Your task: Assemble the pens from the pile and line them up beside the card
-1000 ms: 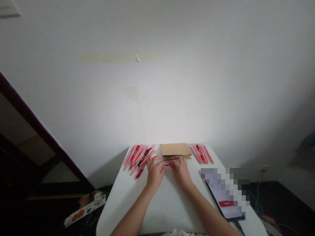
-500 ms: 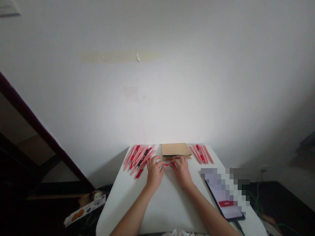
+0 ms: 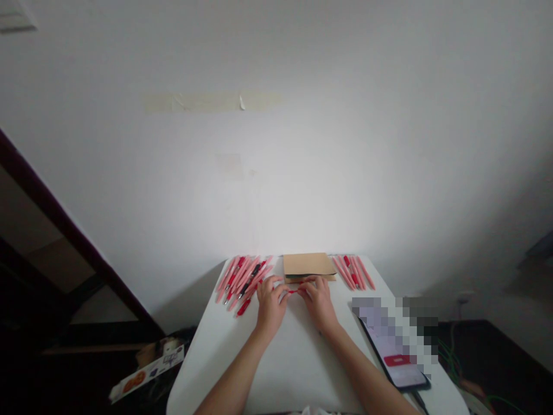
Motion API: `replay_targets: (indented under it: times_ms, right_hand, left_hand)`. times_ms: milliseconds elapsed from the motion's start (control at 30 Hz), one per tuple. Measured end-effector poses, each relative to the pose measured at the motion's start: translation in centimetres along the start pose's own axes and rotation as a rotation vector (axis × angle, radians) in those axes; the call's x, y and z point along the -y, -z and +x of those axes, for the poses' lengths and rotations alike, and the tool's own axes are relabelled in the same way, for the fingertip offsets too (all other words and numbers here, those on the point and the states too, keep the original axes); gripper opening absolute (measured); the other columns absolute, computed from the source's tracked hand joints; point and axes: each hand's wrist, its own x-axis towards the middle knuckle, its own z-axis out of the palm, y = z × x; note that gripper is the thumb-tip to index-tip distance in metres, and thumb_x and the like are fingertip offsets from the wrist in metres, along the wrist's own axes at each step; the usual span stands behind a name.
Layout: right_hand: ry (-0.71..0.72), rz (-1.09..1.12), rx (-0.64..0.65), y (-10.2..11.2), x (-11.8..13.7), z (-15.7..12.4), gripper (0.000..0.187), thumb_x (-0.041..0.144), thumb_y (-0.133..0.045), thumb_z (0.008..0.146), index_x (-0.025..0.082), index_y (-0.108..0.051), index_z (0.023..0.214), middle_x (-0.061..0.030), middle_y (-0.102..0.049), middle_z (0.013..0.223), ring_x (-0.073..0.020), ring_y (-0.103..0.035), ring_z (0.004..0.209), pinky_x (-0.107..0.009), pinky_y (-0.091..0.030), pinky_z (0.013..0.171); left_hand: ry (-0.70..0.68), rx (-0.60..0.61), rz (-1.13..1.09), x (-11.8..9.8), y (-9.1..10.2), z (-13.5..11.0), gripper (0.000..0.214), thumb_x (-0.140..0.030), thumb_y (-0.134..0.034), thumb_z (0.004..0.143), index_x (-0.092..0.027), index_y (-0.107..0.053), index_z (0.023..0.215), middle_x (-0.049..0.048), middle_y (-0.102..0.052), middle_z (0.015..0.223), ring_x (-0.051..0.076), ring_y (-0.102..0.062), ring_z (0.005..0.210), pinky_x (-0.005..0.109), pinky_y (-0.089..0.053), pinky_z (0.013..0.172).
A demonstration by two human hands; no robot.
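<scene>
Above the white table, a short red length of what looks like a pen point(image 3: 292, 291) shows between my hands, its ends hidden by fingers. My left hand point(image 3: 272, 305) pinches its left end with curled fingers. The right end is in the fingertips of my right hand point(image 3: 318, 300). Just beyond the hands lies a tan, folded cardboard piece or notebook point(image 3: 309, 264). Left of my left hand is a loose pile of pens point(image 3: 244, 278), mostly pink, with some red and a black one. Several more pens point(image 3: 353, 272), pink with a red one, lie side by side at the right.
A large phone point(image 3: 391, 346), partly pixelated and with a cable at its lower end, rests on the right of the white table point(image 3: 289, 369). The wall point(image 3: 298, 173) stands behind the table. A printed box point(image 3: 149, 372) is low at the left, beyond the table edge.
Both hands keep nearly the same place and grip on the red pen. The view has shifted very slightly; the pens and the tan piece lie as before.
</scene>
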Motion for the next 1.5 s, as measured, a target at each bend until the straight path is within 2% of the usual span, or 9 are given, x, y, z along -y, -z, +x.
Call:
replay_targets:
  times_ms: [733, 933, 1500]
  right_hand:
    - [-0.038, 0.037, -0.007, 0.13, 0.16, 0.11, 0.014, 0.027, -0.06, 0.089, 0.024, -0.073, 0.087, -0.0075, -0.061, 0.102, -0.0243, -0.054, 0.099, -0.04, -0.047, 0.088]
    - [-0.041, 0.034, -0.014, 0.1, 0.12, 0.14, 0.014, 0.026, -0.06, 0.089, 0.023, -0.074, 0.086, -0.0078, -0.061, 0.101, -0.0243, -0.053, 0.098, -0.04, -0.047, 0.087]
    - [-0.084, 0.069, -0.014, 0.44, 0.14, 0.16, 0.023, 0.029, -0.051, 0.096, 0.024, -0.073, 0.095, -0.0086, -0.062, 0.101, -0.024, -0.053, 0.098, -0.041, -0.046, 0.089]
  left_hand:
    - [0.035, 0.022, 0.041, -0.22, 0.08, 0.05, 0.013, -0.019, -0.071, 0.08, -0.025, -0.073, 0.092, 0.0073, -0.061, 0.114, 0.028, -0.054, 0.112, 0.051, -0.042, 0.1]
    - [0.03, 0.015, 0.042, -0.22, 0.13, 0.05, 0.01, -0.019, -0.072, 0.08, -0.025, -0.074, 0.087, 0.0071, -0.061, 0.114, 0.027, -0.054, 0.112, 0.05, -0.043, 0.099]
    - [0.042, -0.019, 0.038, -0.1, 0.32, 0.18, 0.009, -0.023, -0.071, 0.081, -0.026, -0.075, 0.088, 0.0074, -0.062, 0.112, 0.027, -0.054, 0.11, 0.052, -0.043, 0.1]
